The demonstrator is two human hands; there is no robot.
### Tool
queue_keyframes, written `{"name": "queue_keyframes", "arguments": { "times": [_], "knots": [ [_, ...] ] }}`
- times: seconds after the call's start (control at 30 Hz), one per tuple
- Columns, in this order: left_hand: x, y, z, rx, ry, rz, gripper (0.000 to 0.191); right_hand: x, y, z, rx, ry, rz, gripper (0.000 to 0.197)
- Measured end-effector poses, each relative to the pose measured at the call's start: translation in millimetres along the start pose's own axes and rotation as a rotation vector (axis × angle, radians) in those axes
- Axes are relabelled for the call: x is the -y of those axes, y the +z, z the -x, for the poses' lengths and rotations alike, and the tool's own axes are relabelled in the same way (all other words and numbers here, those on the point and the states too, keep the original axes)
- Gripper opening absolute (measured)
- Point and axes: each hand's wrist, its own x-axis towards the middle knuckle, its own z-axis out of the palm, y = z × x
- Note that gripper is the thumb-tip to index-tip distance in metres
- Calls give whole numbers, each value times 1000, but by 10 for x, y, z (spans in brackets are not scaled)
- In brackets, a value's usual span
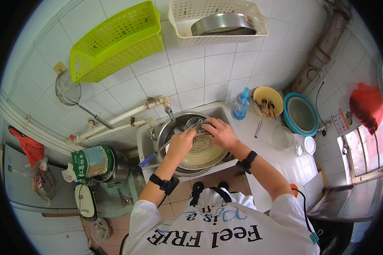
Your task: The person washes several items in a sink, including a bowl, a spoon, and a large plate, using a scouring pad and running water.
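Over the sink (142, 134), my left hand (182, 142) and my right hand (221, 133) come close together on a small clear, shiny bowl (194, 121). My left fingers pinch its near rim, while my right fingers curl over its right side. Whether a scrubber is also under the right fingers cannot be made out. Directly beneath sits a large cream basin (207, 159) with a patterned centre, inside a stainless steel basin (162, 137). Left of my left hand, a utensil with a blue handle (148, 159) leans across the sink's edge.
Two metal taps (169, 111) hang over the sink's back left. On the right counter stand a blue pump bottle (241, 106), a yellow container (268, 98) of utensils, teal basins (301, 113) and clear containers (282, 137). Baskets (115, 44) hang above; a pot (119, 165) stands left.
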Motion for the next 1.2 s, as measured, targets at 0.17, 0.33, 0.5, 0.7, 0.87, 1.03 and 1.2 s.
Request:
{"name": "queue_keyframes", "arguments": {
  "times": [0.17, 0.33, 0.5, 0.7, 0.87, 1.03, 1.2],
  "knots": [
    [34, -76, 29, -11, 56, -39, 37, -18, 159, 241, 15, 323, -93, 38],
    [65, -176, 57, -250, 146, -63, 43, -158, 468, 869, 109, 654, -275, 37],
    [14, -129, 127, -217, 155, -68, 41, -84, 333, 688, -113, 504, -292, 39],
    [-27, 78, 163, -78, 156, -80, 36, 90, 198, 165, 143, 219, -41, 50],
    [139, 85, 250, -109, 52, 24, 32, 142, 341, 204, 80, 220, -19, 47],
    [330, 97, 443, -223, -437, 386, 24, 61, 243, 189, -122, 319, -85, 42],
    [221, 724, 836, -385, -1019, 1114, 40, -44, 389, 343, -459, 671, -214, 29]
  ]
}}
